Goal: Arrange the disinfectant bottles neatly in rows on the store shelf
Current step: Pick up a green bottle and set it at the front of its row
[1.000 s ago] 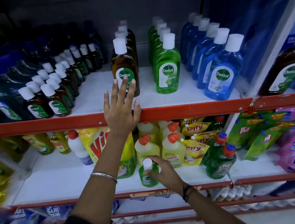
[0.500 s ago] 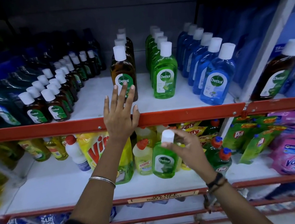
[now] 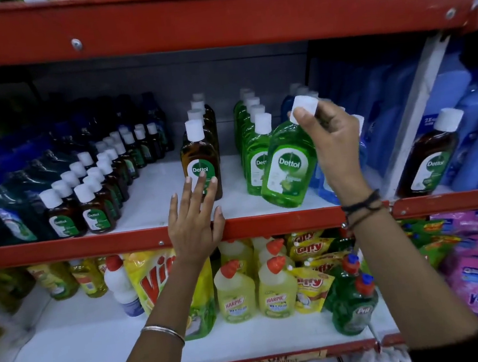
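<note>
My right hand grips the white cap of a green Dettol bottle, which hangs tilted just over the white middle shelf, in front of the green Dettol row. My left hand lies flat with spread fingers on the shelf's red front edge, fingertips touching the front bottle of the brown Dettol row. Blue Dettol bottles stand mostly hidden behind the held bottle and my right hand.
Small brown Dettol bottles run in rows at the left, with dark blue bottles beyond them. A lone brown Dettol bottle stands past a white divider. The lower shelf holds yellow Harpic bottles, a Vim pouch and green Pril bottles.
My right hand lifted the green Dettol bottle from the lower shelf up to the middle shelf, in front of the green row. My left hand stayed on the shelf edge.
</note>
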Demonstrator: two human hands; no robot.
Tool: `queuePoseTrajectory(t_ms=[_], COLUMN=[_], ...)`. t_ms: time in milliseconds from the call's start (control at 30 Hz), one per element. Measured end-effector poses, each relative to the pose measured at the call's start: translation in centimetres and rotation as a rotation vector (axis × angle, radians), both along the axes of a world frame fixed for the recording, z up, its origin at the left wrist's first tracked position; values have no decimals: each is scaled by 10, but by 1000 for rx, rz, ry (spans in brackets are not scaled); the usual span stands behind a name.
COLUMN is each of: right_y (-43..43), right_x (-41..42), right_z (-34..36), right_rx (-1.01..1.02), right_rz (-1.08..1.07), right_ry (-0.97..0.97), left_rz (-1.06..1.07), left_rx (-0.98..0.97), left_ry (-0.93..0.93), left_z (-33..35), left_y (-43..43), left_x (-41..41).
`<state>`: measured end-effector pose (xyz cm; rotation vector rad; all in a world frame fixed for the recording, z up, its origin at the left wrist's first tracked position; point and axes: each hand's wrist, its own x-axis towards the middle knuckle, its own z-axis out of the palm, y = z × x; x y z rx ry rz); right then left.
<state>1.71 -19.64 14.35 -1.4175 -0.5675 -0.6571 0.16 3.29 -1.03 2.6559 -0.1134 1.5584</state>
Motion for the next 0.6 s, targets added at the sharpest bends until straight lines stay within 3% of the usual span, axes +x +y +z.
queuePoseTrajectory(t_ms=[600], right_y=[22], right_x=[33], right_z=[-40], right_rx=[-201], right_rz=[-16], right_ry=[100], left_rz=[-3], left_rx=[-17], left_ry=[-9], left_z=[0], left_y=[0], left_x=[1])
